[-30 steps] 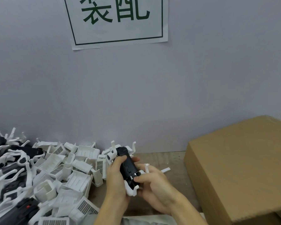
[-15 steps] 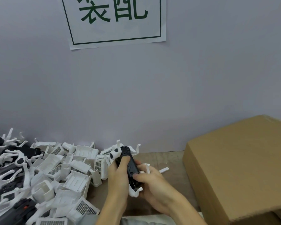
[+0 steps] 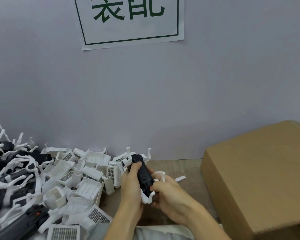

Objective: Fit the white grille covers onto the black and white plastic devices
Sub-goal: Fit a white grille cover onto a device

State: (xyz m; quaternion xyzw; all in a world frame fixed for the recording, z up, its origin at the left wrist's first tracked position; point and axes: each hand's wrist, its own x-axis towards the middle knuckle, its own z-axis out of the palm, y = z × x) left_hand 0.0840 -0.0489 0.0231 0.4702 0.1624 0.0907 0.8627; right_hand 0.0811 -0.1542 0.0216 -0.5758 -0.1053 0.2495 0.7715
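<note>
Lower centre, the left hand (image 3: 132, 186) grips the device (image 3: 143, 175); the right hand (image 3: 166, 189) pinches its end. Pressing squarely should seat the cover.

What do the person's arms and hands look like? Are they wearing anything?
Both hands are bare: no gloves, rings or watch show on the left hand or the right hand. The forearms are bare too, with no sleeves down to the bottom edge of the picture. Nails are short and plain.
</note>
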